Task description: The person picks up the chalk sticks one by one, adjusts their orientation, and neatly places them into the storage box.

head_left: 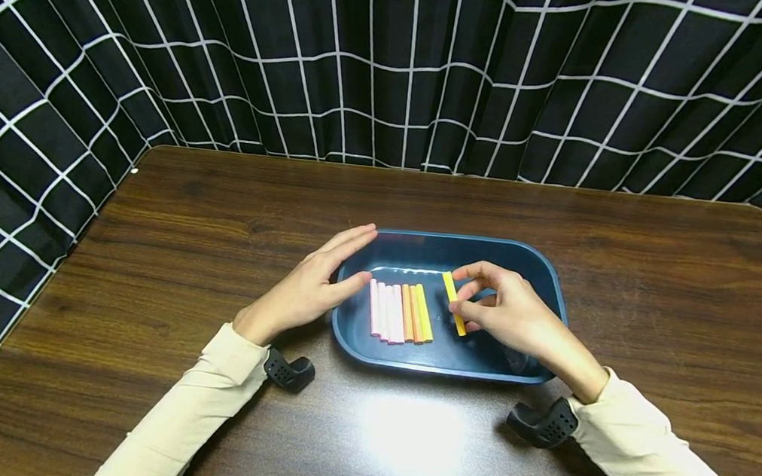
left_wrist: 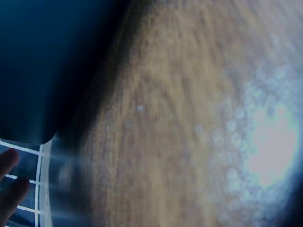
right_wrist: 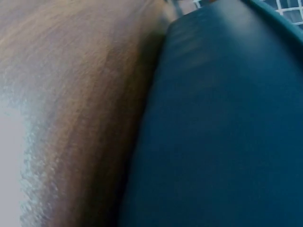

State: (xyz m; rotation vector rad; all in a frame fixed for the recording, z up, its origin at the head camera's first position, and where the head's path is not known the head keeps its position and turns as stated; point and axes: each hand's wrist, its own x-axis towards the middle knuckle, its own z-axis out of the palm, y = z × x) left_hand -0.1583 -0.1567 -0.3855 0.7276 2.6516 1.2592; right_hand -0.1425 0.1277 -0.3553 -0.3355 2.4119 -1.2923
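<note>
A blue plastic tray (head_left: 445, 355) holds a row of chalk-like sticks: several pale pink sticks (head_left: 386, 312), then orange sticks (head_left: 408, 312) and yellow sticks (head_left: 425, 314), lying side by side. To their right, my right hand (head_left: 507, 309) pinches a yellow-orange stick (head_left: 449, 288) between thumb and fingers, inside the tray. My left hand (head_left: 315, 285) rests at the tray's left rim with fingers extended. In the left wrist view only fingertips (left_wrist: 16, 189) show beside the blurred tray wall (left_wrist: 38, 61). The right wrist view shows the tray's outer side (right_wrist: 222, 127); the hand is hidden there.
The tray stands on a brown wooden table (head_left: 220, 209), with a bright light reflection (head_left: 414, 437) in front. A black curtain with white grid lines (head_left: 396, 65) hangs behind and to the left. Black wrist devices (head_left: 290, 372) sit on both wrists.
</note>
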